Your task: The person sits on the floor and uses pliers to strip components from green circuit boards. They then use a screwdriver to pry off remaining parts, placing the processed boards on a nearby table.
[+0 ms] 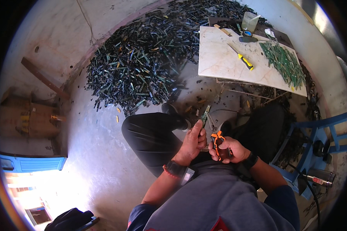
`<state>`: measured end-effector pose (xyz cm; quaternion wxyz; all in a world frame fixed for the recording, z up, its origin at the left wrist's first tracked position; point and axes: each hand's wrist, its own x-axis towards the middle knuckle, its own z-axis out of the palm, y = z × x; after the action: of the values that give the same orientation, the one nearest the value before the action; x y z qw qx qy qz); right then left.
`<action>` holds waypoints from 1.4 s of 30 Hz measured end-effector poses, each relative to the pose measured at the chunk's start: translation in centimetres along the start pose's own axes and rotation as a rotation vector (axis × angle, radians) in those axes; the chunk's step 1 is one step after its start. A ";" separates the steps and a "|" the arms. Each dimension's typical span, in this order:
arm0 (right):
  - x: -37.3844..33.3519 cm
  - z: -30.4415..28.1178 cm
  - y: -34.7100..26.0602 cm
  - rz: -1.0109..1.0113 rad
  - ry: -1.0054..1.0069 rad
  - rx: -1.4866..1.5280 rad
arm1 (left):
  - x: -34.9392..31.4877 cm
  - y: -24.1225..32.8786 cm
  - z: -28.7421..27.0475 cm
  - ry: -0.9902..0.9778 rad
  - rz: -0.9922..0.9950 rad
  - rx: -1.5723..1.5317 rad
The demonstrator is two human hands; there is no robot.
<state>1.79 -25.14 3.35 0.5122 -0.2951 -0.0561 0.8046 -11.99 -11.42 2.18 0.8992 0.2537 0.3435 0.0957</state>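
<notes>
My left hand (193, 141) is closed around the lower end of a narrow green circuit board strip (206, 114), which points up and away from me. Just to its right, my right hand (234, 149) grips a pair of pliers (219, 143) with orange and black handles. The pliers are close beside the strip; whether their jaws touch it is too small to tell. Both hands are above my lap, between my knees.
A large heap of dark strips (138, 65) covers the floor ahead. On a pale board table (216, 57) at right lie a yellow-black screwdriver (245, 61), green circuit board strips (283, 63) and a plastic cup (250, 21). A blue chair (316, 133) and steel flask (322, 178) stand right.
</notes>
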 end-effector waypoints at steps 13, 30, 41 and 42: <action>-1.4 -1.6 -1.7 -0.344 0.563 -1.810 | -0.1 -0.3 -0.4 0.063 -0.026 -0.053; -1.9 -0.6 -5.3 -0.272 0.555 -0.890 | 0.1 0.2 -0.8 -0.139 -0.137 -0.168; -2.4 -6.5 -19.9 -0.500 1.688 -1.698 | 0.9 1.0 -0.7 -0.231 -0.179 -0.252; -2.3 -7.2 -20.6 -0.498 1.711 -1.680 | 1.0 1.0 -0.6 -0.239 -0.186 -0.255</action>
<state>22.64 -19.01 6.49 0.1741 -0.9487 -0.2580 -0.0549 -11.63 -9.98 1.77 0.9634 0.1145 0.2413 0.0242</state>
